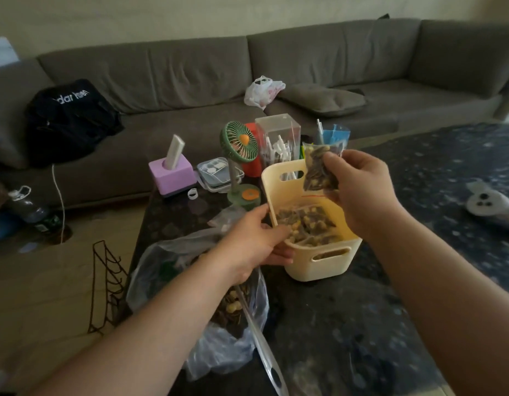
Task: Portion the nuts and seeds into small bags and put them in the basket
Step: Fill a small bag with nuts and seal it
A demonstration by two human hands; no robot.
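1 small bag [319,170] in right hand [359,190] above basket [319,264]

We see a dark, speckled, glossy surface [347,324] running from the near edge back toward the sofa. On it, near the middle, sits a cream basket [316,270] with handle slots. At the near left lies a big clear bag [219,347] of nuts and seeds, slumped open. Along the far end we find a purple box [173,175], a stack of clear trays [216,174], a green fan [239,150] on its round base, a clear bin [279,138] and a blue cup [333,135]. A small white ring [192,193] lies just beside the purple box.
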